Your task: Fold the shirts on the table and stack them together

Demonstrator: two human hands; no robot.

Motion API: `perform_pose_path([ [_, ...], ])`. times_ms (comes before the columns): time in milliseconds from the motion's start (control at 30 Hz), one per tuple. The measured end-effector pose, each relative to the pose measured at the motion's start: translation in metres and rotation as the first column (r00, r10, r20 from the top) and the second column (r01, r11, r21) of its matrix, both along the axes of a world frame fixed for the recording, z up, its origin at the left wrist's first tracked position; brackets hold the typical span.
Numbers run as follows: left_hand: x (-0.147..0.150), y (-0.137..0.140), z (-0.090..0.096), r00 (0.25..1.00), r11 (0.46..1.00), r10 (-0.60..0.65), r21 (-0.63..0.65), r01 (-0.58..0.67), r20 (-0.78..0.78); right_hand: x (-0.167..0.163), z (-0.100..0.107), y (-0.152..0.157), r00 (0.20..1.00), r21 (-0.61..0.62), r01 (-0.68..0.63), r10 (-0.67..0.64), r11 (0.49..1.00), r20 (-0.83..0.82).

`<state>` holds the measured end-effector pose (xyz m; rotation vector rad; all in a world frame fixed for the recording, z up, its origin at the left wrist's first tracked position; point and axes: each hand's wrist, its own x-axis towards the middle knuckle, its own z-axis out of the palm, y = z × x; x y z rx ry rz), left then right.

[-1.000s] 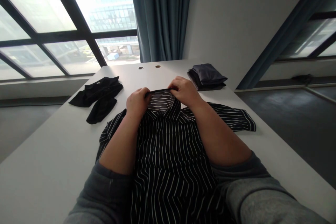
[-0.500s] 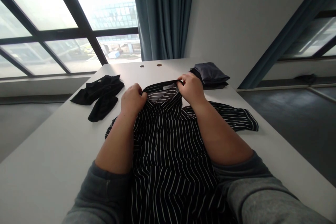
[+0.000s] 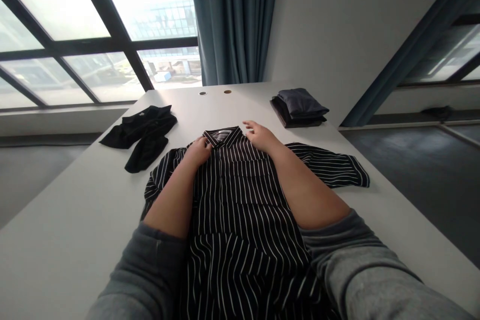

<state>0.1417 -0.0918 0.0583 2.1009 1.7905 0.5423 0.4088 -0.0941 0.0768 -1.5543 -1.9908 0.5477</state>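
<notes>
A black shirt with white stripes (image 3: 240,195) lies front up on the white table, its collar (image 3: 233,136) at the far end and its lower part running toward me. At the collar's left side, my left hand (image 3: 199,151) has its fingers closed on the cloth beside the collar point. My right hand (image 3: 259,137) is open just right of the collar, fingers apart and holding nothing. The right sleeve (image 3: 333,165) stretches out across the table. My left forearm partly covers the left sleeve (image 3: 161,175), which looks bunched.
A crumpled black garment (image 3: 146,132) lies at the table's far left. Folded dark clothes (image 3: 300,107) are stacked at the far right. Two round holes (image 3: 227,92) pierce the white table (image 3: 93,225) near its back edge, before a blue curtain (image 3: 234,20) and windows.
The collar, held up by both hands before, now lies lower and folded down on the shirt. My right hand has let go of it. Both hands have come down nearer the table.
</notes>
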Motion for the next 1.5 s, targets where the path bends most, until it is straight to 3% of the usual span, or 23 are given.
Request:
perform_pose_path([
  [133,-0.010,0.007,-0.033,0.961,0.993,-0.028,-0.116,-0.005,-0.274,-0.003,-0.025,-0.004,0.908,-0.235,-0.164,0.239,0.958,0.344],
  [267,-0.015,0.015,-0.046,0.942,0.991,-0.028,-0.132,-0.017,-0.334,-0.006,-0.053,0.003,0.857,-0.220,-0.117,0.210,0.969,0.471],
  [500,-0.012,0.036,-0.045,0.936,0.994,-0.017,-0.104,-0.021,-0.352,0.000,-0.066,0.016,0.868,-0.110,0.092,-0.025,0.990,0.497],
  [733,-0.001,0.065,-0.047,0.936,0.995,-0.042,-0.095,0.009,-0.350,0.002,-0.069,0.033,0.853,-0.138,0.199,-0.102,0.970,0.511],
  [1000,0.010,0.100,-0.046,0.936,0.996,-0.046,-0.093,0.014,-0.349,0.013,-0.072,0.071,0.848,-0.160,0.197,-0.087,0.967,0.522],
  [1333,0.014,0.118,-0.049,0.936,0.996,-0.051,-0.081,0.024,-0.347,0.024,-0.076,0.101,0.845,-0.145,0.184,-0.081,0.972,0.529],
  [1433,0.018,0.114,-0.042,0.941,0.995,-0.049,-0.099,0.016,-0.336,0.024,-0.077,0.102,0.845,-0.123,0.180,-0.089,0.976,0.528],
  [1500,0.020,0.098,-0.034,0.944,0.996,-0.050,-0.083,0.025,-0.325,0.023,-0.076,0.101,0.843,-0.112,0.182,-0.096,0.977,0.530],
])
